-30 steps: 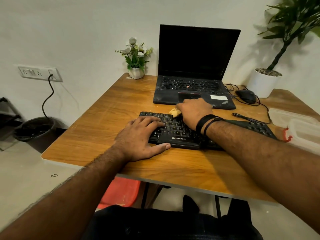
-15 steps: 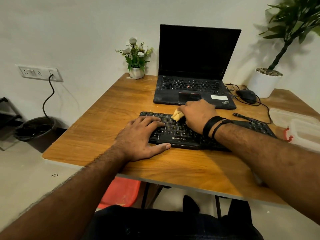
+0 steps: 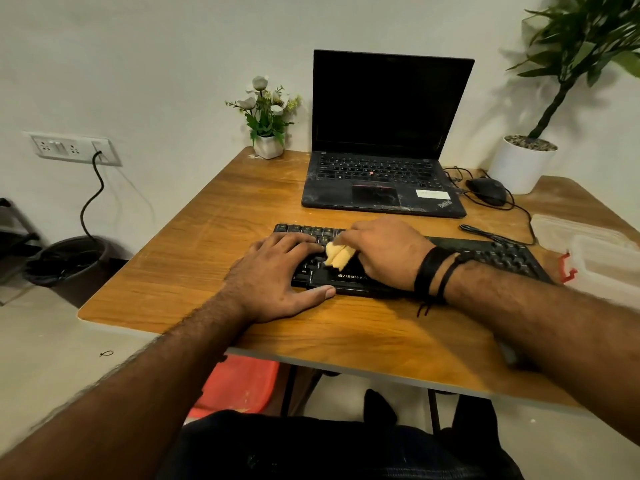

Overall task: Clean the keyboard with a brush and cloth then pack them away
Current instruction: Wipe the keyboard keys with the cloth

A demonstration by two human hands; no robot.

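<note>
A black keyboard lies across the wooden table in front of me. My left hand rests flat on its left end, fingers spread over the keys and thumb along the front edge. My right hand is closed on a bunched yellow cloth and presses it onto the keys just right of my left fingers. A thin black brush-like stick lies on the table behind the keyboard's right part.
An open black laptop stands behind the keyboard, with a mouse and cables to its right. A clear plastic box with lid sits at the right edge. A small flower pot and a large white planter stand at the back.
My right hand has dragged the yellow cloth from the keyboard's back rows toward its front edge and slightly right. My left hand has stayed put.
</note>
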